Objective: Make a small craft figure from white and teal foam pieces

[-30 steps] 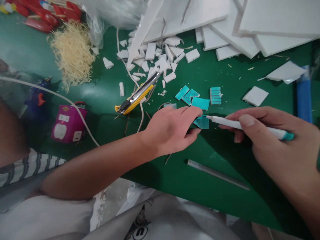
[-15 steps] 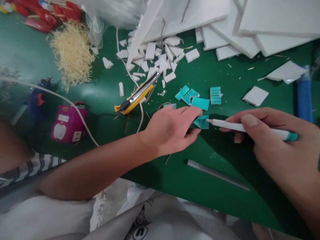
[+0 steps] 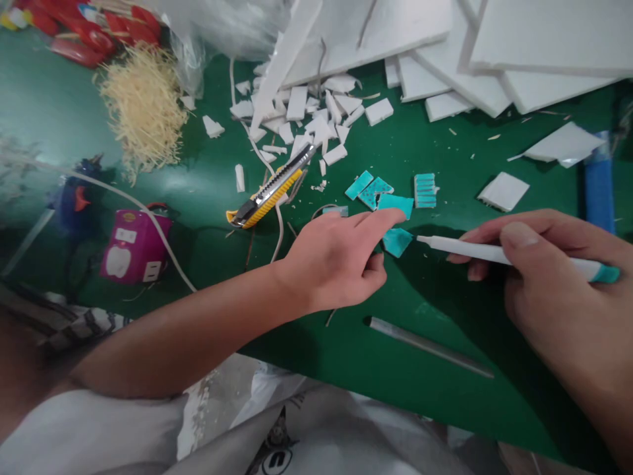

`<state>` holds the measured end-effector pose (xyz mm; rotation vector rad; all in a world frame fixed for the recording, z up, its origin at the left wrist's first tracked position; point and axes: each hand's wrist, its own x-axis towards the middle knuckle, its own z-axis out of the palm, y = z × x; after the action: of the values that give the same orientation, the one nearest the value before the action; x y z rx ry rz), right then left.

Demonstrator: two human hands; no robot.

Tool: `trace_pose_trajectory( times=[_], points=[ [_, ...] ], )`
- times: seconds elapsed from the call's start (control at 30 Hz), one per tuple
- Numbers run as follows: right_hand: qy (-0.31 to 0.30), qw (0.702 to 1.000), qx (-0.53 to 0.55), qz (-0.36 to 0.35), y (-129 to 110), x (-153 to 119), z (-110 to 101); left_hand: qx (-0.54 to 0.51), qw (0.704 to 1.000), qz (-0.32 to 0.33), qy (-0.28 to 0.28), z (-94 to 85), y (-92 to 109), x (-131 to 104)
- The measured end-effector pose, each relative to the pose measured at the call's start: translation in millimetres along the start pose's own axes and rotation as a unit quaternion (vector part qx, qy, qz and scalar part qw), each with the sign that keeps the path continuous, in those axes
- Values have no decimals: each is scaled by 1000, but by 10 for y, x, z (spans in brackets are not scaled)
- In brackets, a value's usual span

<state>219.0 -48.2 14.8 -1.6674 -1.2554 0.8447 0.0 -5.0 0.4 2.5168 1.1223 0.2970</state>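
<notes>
A small teal piece (image 3: 397,242) lies at the fingers of my left hand (image 3: 341,260), its left edge hidden by them. The index finger reaches over toward a neighbouring teal piece (image 3: 395,204), while the other fingers are curled. My right hand (image 3: 548,270) grips a white pen (image 3: 475,251) with a teal end, its tip just right of the teal piece. Behind are a dotted teal piece (image 3: 376,192), a plain teal strip (image 3: 359,185) and a striped teal piece (image 3: 425,190).
A yellow cutter (image 3: 270,194) lies left of white foam scraps (image 3: 297,102). White foam boards (image 3: 548,36) stack at the back right. A metal rod (image 3: 430,346) is near the front edge. A magenta box (image 3: 136,245), cable (image 3: 163,231) and straw-coloured pile (image 3: 143,109) sit left.
The teal piece has turned, so a corner now points right. My right hand and the pen have moved slightly right, away from the piece. My left index finger has stretched out further.
</notes>
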Motion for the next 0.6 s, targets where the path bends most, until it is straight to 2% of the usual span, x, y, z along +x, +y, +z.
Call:
trace_pose_trajectory(
  times=[0.27, 0.47, 0.6],
  points=[
    [14, 1000, -1, -9, 31, -4, -1, 73, 996, -44, -19, -5, 95, 49],
    [6, 1000, 7, -17, 39, 2, -2, 27, 1000, 0, -16, -16, 10, 25],
    [2, 1000, -2, -16, 34, 12, -5, 16, 1000, -9, 5, -18, -6, 11]
  ],
)
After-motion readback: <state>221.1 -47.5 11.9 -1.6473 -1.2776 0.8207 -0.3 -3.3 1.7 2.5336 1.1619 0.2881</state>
